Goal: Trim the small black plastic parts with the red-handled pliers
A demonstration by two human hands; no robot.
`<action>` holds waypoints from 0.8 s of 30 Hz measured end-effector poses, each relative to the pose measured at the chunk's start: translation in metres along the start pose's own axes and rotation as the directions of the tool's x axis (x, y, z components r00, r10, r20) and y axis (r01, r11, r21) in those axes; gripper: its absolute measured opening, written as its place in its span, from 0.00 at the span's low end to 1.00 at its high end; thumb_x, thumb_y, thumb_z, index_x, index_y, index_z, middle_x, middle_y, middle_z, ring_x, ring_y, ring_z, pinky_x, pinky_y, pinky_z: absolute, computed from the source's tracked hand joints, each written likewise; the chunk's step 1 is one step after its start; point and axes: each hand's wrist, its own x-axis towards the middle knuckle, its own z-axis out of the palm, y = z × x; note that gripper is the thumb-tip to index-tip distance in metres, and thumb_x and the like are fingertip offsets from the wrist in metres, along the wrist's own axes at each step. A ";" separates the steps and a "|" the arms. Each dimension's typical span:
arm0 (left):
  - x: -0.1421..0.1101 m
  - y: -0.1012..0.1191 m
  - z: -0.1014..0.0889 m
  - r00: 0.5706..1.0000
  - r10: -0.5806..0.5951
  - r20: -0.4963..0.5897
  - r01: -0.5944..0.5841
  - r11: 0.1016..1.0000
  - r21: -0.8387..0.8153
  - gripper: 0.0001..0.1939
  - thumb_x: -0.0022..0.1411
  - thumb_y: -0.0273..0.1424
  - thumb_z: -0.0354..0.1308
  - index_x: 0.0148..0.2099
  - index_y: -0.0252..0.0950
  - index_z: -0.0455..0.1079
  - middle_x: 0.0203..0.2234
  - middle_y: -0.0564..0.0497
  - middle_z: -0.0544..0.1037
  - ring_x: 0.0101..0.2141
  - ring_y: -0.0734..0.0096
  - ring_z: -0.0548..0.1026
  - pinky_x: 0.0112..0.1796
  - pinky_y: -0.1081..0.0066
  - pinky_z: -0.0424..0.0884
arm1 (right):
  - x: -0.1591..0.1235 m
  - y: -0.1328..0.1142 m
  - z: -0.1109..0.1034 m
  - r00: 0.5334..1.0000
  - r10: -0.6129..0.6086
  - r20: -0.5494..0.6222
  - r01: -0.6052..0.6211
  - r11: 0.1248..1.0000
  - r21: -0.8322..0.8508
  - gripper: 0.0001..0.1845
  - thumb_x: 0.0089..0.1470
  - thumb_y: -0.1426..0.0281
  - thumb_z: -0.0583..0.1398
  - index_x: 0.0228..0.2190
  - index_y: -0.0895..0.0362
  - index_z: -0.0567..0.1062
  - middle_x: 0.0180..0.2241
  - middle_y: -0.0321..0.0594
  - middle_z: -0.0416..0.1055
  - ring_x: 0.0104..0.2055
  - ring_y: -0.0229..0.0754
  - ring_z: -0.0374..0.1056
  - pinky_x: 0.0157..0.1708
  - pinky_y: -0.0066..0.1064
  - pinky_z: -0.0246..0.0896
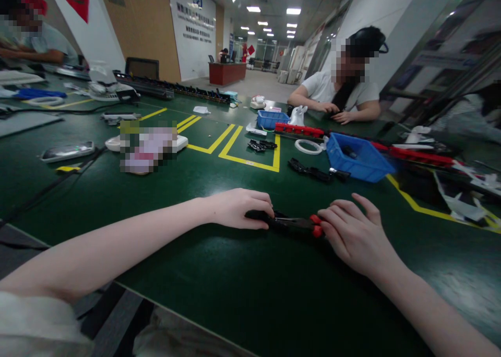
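Note:
A long black part with a red end [294, 223] lies on the green table [242, 284] between my hands. My left hand [238, 208] is closed over its black left end, fingers curled down on it. At the red end, my right hand [354, 231] touches the part with pinched fingertips while its other fingers stay loosely bent. Both forearms rest low over the table.
A blue bin [358, 158] stands behind my right hand, with loose black parts [317, 172] and a white ring [308, 146] beside it. Red strips [299, 130] and a smaller blue bin [271, 119] lie farther back. A person in white [340, 93] sits across; another sits far left.

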 end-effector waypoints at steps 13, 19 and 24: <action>0.000 0.000 0.004 0.999 -0.030 -0.037 0.028 0.998 -0.058 0.07 0.65 0.27 0.61 0.45 0.34 0.73 0.48 0.46 0.72 0.46 0.66 0.76 0.46 0.68 0.74 | 0.002 -0.007 -0.002 0.999 0.049 0.007 -0.049 0.999 -0.003 0.18 0.67 0.68 0.47 0.36 0.58 0.76 0.33 0.44 0.75 0.44 0.50 0.68 0.60 0.51 0.44; 0.003 0.002 0.002 0.999 -0.043 -0.032 0.041 0.996 -0.083 0.07 0.64 0.27 0.62 0.45 0.34 0.74 0.46 0.46 0.74 0.44 0.66 0.76 0.44 0.69 0.73 | 0.001 0.000 -0.003 1.000 0.026 0.015 -0.026 1.000 0.005 0.15 0.65 0.68 0.49 0.37 0.55 0.75 0.33 0.43 0.76 0.45 0.51 0.68 0.60 0.54 0.44; 0.003 0.004 0.002 0.999 -0.025 -0.029 0.023 0.997 -0.067 0.07 0.64 0.27 0.61 0.45 0.34 0.73 0.49 0.44 0.73 0.47 0.64 0.76 0.47 0.67 0.73 | 0.000 0.004 -0.003 0.999 0.032 0.018 -0.033 0.999 0.039 0.13 0.64 0.68 0.50 0.37 0.54 0.75 0.33 0.41 0.76 0.42 0.51 0.70 0.58 0.55 0.49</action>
